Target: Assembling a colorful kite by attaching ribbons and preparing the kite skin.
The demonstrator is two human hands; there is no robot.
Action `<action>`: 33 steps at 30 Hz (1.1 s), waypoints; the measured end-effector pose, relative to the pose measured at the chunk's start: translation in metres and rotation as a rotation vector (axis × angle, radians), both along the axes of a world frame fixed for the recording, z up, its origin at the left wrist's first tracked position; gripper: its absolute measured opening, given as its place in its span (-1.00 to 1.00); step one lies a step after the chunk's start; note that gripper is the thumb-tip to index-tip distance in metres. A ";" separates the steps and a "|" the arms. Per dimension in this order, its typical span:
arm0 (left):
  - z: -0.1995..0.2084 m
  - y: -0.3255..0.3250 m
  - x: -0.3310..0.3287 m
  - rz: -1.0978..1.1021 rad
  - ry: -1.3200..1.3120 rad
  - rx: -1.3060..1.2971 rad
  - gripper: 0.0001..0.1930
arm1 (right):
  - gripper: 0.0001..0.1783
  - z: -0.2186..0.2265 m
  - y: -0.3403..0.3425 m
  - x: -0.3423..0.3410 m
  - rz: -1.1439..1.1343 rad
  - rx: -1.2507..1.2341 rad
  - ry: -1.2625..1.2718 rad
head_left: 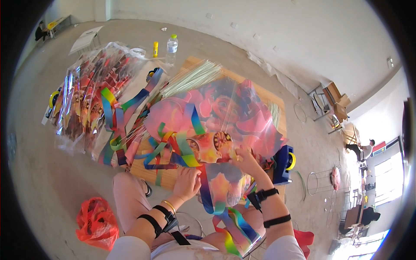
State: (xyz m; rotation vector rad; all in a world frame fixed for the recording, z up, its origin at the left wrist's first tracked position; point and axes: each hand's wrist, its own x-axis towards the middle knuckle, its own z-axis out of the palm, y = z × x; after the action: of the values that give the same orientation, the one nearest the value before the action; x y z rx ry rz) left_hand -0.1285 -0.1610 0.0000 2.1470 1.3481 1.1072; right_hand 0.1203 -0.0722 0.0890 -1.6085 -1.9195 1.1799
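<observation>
The right hand (246,159) is seen nearest, its fingers pinching the near edge of a large pink printed kite (216,117) of thin glossy film, spread over a wooden board (277,104). The left hand (187,182) is laid flat at the kite's near left, fingers pressed together. Rainbow ribbon tails (173,149) are curled across the middle. Packaged kites (86,95) are stacked far left. A crumpled red plastic bag (96,222) lies near left.

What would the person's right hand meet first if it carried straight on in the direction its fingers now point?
The right hand points up and to the left, fingertips already on the pink printed kite. Going on, it would slide further over that kite's surface, probably toward the bundle of thin pale rods; depth is unclear.
</observation>
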 end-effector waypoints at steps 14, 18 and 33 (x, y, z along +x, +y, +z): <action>-0.046 -0.094 0.018 -0.100 -0.403 -1.026 -0.51 | -0.75 -0.008 -0.121 0.029 -0.056 0.508 -0.328; -0.019 -0.076 0.025 -0.063 -0.549 -1.217 -0.55 | -0.75 0.004 -0.149 -0.004 0.038 0.347 -0.108; 0.013 -0.098 0.037 -0.447 -0.488 -1.811 -0.75 | -0.59 0.016 -0.126 -0.086 0.234 -0.180 0.306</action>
State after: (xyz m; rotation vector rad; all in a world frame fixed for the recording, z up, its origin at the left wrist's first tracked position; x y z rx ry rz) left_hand -0.0919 -0.2588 0.0126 0.6283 0.8209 -0.0459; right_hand 0.0347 -0.1983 0.1046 -1.2172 -1.8794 1.6298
